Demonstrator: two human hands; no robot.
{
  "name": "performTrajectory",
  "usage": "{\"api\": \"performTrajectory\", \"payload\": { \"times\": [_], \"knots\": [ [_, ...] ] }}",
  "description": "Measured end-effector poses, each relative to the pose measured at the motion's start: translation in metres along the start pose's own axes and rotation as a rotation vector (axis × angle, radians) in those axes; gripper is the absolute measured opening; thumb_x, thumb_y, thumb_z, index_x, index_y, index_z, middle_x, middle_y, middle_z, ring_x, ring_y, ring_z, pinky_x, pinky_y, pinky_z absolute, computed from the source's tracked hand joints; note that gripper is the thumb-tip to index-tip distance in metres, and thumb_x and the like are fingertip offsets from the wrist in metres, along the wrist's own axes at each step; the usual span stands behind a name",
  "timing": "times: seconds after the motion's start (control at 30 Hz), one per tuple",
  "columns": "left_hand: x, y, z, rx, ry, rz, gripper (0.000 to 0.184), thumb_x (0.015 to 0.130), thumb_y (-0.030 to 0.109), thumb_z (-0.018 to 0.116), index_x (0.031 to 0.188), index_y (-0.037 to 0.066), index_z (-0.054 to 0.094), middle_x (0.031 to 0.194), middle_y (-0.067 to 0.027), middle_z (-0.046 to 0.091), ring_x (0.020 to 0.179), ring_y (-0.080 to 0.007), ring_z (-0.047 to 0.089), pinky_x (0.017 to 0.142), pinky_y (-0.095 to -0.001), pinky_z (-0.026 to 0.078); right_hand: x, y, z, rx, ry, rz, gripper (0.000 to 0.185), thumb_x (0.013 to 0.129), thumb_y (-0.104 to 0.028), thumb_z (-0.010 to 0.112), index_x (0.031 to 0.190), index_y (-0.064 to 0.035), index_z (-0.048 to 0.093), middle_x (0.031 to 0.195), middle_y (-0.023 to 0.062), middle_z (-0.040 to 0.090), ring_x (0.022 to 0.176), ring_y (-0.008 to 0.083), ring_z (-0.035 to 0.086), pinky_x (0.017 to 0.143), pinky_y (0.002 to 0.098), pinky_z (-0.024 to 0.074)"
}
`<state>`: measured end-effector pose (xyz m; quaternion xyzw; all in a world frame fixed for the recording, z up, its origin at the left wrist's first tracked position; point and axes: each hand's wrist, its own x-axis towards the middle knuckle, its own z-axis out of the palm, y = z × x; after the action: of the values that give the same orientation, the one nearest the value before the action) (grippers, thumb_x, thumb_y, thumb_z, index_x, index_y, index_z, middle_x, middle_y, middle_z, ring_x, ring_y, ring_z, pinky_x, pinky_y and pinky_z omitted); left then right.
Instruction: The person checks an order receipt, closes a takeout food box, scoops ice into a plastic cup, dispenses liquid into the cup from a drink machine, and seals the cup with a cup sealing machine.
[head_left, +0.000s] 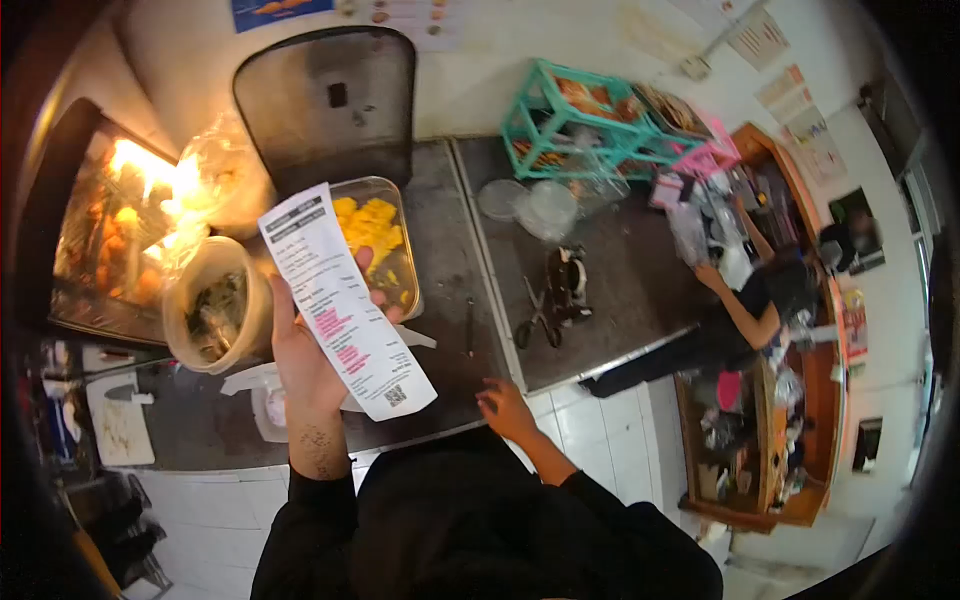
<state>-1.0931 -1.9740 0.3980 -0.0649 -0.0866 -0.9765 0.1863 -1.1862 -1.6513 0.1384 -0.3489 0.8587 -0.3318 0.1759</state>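
Here, a printed receipt [347, 302] is being held over the counter [450, 240] by the half-curled left hand [312, 368], while the right hand [510, 410], loosely open and empty, is being held near the counter's edge

Two hands belong to the wearer, one left hand [303, 362] and one right hand [508, 410]; one printed slip [345, 300] bearing one QR code [397, 397]; one rectangular container [413, 290] of yellow pieces [370, 228], too clustered to count; one round tub [256, 300]; one pair of scissors [541, 320]; at least two round clear plastic pieces [547, 210]; one white board [122, 430]; one blue poster [283, 12]; one other person [785, 290]; two desk sections [445, 200]
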Motion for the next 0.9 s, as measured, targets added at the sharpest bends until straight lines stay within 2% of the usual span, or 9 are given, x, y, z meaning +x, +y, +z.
{"api": "performTrajectory", "payload": {
  "times": [0.07,0.2,0.33,0.47,0.63,0.7,0.73,0.77,0.9],
  "knots": [
    [0.006,-0.011,0.003,-0.014,0.026,-0.038,0.073,0.104,0.064,0.031,0.157,0.014,0.035,0.153,-0.0211,0.045,0.112,-0.0401,0.063,0.104,-0.061,0.045,0.023,0.018,-0.024,-0.072,0.086,-0.074,0.016,0.092,-0.018,0.069,0.1,-0.0051,0.074,0.13,0.0133,0.062,0.122,0.0345,0.056,0.101,0.0438,0.0475],
    [0.001,-0.021,0.012,0.026,0.018,-0.007,0.071,0.104,0.062,0.033,0.157,0.013,0.035,0.154,-0.0201,0.044,0.116,-0.04,0.059,0.107,-0.0596,0.042,0.118,0.029,-0.121,0.083,0.456,-0.151,0.009,0.093,-0.012,0.068,0.1,-0.007,0.072,0.106,0.0122,0.071,0.091,0.0294,0.068,0.079,0.0386,0.0539],
    [-0.018,-0.02,0.009,0.109,0.096,0.18,0.068,0.105,0.059,0.036,0.158,0.015,0.033,0.156,-0.0179,0.042,0.119,-0.0389,0.056,0.11,-0.0585,0.039,0.235,0.043,-0.236,-0.058,0.667,-0.362,0.011,0.096,-0.014,0.066,0.101,-0.0052,0.072,0.101,0.0113,0.071,0.091,0.0275,0.067,0.071,0.0375,0.0532],
    [-0.028,-0.035,0.01,0.209,0.204,0.342,0.068,0.105,0.059,0.036,0.159,0.018,0.031,0.155,-0.0153,0.045,0.116,-0.0362,0.058,0.108,-0.0566,0.042,0.356,0.068,-0.331,-0.344,0.777,-0.371,0.016,0.094,-0.017,0.066,0.102,-0.0047,0.072,0.103,0.014,0.071,0.095,0.0354,0.064,0.087,0.0468,0.0491],
    [-0.032,-0.037,0.007,0.491,0.336,0.546,0.068,0.104,0.059,0.04,0.157,0.016,0.034,0.151,-0.0135,0.049,0.112,-0.0312,0.062,0.101,-0.0508,0.05,0.512,0.081,-0.383,-0.662,0.659,-0.284,0.018,0.089,-0.018,0.067,0.099,-0.0044,0.071,0.11,0.0176,0.069,0.107,0.0387,0.059,0.093,0.052,0.0474],
    [-0.053,-0.033,0.008,0.569,0.368,0.63,0.065,0.105,0.054,0.041,0.158,0.016,0.032,0.153,-0.016,0.047,0.113,-0.032,0.062,0.104,-0.052,0.05,0.583,0.122,-0.396,-1.042,0.621,-0.753,0.026,0.086,-0.022,0.07,0.106,-0.0052,0.071,0.115,0.0178,0.068,0.107,0.0421,0.061,0.092,0.0519,0.0499],
    [-0.06,-0.036,0.015,0.575,0.424,0.648,0.069,0.106,0.054,0.04,0.157,0.009,0.029,0.151,-0.0156,0.048,0.112,-0.0313,0.062,0.104,-0.0498,0.05,0.592,0.118,-0.39,-0.793,0.564,-0.575,0.033,0.087,-0.029,0.069,0.113,-0.0084,0.072,0.121,0.0178,0.068,0.106,0.041,0.064,0.092,0.0476,0.0516],
    [-0.063,-0.036,0.022,0.577,0.491,0.675,0.074,0.106,0.054,0.039,0.157,0.001,0.027,0.15,-0.0152,0.049,0.112,-0.0306,0.063,0.105,-0.0476,0.05,0.602,0.096,-0.397,-0.753,0.208,-0.332,0.039,0.088,-0.03,0.07,0.121,-0.0104,0.071,0.125,0.0185,0.068,0.106,0.0361,0.067,0.094,0.043,0.0519],
    [-0.089,-0.04,0.034,0.534,0.524,0.883,0.074,0.106,0.058,0.031,0.157,0.003,0.027,0.154,-0.017,0.043,0.11,-0.0327,0.062,0.101,-0.0526,0.051,0.663,0.112,-0.405,-0.84,0.142,-0.255,0.046,0.092,-0.04,0.066,0.126,-0.0089,0.069,0.117,0.0194,0.07,0.104,0.0336,0.068,0.088,0.0456,0.0515]
  ]
}}
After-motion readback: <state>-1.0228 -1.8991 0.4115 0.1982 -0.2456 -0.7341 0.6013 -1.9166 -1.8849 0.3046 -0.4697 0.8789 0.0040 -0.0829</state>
